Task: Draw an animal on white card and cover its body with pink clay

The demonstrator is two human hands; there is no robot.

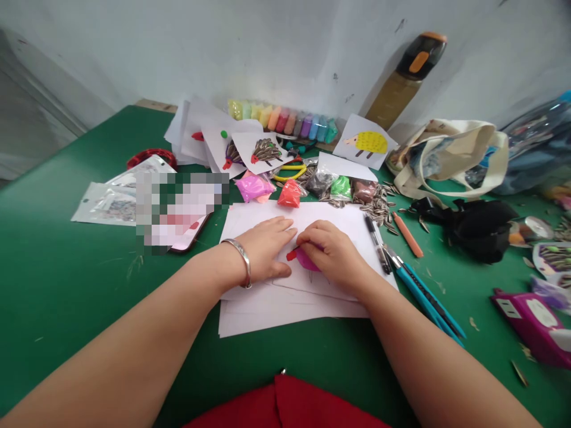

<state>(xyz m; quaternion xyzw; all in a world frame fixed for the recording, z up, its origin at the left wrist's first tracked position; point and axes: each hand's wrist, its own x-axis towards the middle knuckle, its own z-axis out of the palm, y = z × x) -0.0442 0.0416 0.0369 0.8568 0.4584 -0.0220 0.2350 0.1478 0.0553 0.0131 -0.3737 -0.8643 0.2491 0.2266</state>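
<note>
My left hand [264, 251], with a silver bangle at the wrist, lies flat with fingers spread on white paper [276, 312]. Over the same sheets, my right hand [333, 254] is closed in a pinch; whatever is between its fingertips is too small and covered to name. Partly under that hand is a flat purple clay shape [307, 261], with a small red clay piece [291, 255] at its left tip. Thin drawn lines show below the shape. Just beyond the sheets are packets of red clay [291, 194] and pink-purple clay [253, 186].
Sunflower seeds [379, 203] lie behind the paper at right. Pens [377, 242], blue cutters [426, 297] and an orange stick [408, 235] flank its right side. A phone [191, 232] is at left. Hedgehog pictures [366, 142], a bottle [401, 83] and a bag [450, 157] stand behind.
</note>
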